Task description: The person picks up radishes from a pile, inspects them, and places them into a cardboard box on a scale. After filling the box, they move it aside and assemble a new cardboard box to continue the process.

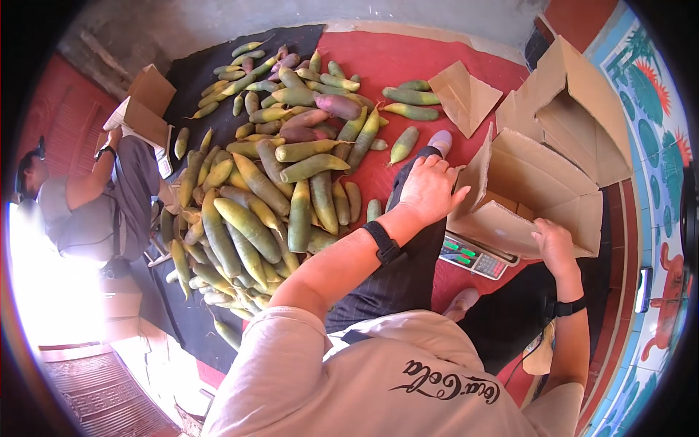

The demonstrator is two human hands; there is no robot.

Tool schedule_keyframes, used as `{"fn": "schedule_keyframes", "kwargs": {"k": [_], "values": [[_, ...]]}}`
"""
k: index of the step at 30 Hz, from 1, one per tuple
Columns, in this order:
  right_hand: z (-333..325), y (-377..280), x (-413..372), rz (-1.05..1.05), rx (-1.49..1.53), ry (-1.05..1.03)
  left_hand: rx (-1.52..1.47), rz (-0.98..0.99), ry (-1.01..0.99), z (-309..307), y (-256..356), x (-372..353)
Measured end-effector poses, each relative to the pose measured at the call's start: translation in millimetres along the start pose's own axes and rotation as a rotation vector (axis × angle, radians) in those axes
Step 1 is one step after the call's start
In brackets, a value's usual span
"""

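Cardboard box, left hand palm-down at its side flap, fingers spread, right hand fingers curled over front flap.

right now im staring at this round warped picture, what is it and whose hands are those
One camera sits on a person's head, looking down, so the two arms reaching in from below are their own. The left hand rests open on a knee beside a cardboard box. The right hand lies on that box's front flap; a grip is unclear. The box sits on a scale. Long green and yellow produce is piled on the floor, and another person sits at the left.
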State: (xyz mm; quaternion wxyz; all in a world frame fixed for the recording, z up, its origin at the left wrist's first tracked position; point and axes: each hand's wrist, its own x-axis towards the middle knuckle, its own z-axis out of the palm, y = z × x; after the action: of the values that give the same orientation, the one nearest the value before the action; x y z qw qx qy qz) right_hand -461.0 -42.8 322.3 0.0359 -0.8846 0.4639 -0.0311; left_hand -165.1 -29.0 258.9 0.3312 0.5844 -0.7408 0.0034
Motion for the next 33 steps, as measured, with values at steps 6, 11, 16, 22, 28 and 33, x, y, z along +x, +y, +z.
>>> {"fn": "schedule_keyframes", "kwargs": {"k": [6,11,16,22,28,33], "values": [[-15,-17,-5,0.019,-0.024,0.067,-0.022,-0.035,0.024,-6,0,-3],[-19,-22,-21,0.062,-0.006,0.193,-0.069,-0.061,0.042,-10,-1,-10],[-17,-21,-51,0.138,-0.057,0.346,-0.071,-0.075,0.020,-9,-2,-13],[12,9,-87,0.193,-0.131,0.380,-0.086,-0.081,0.029,-10,-1,-11],[36,23,-99,0.288,-0.138,0.375,-0.101,-0.076,0.035,-8,1,-11],[37,27,-101,0.282,-0.107,0.373,-0.143,-0.057,0.185,-7,-2,-11]]}}
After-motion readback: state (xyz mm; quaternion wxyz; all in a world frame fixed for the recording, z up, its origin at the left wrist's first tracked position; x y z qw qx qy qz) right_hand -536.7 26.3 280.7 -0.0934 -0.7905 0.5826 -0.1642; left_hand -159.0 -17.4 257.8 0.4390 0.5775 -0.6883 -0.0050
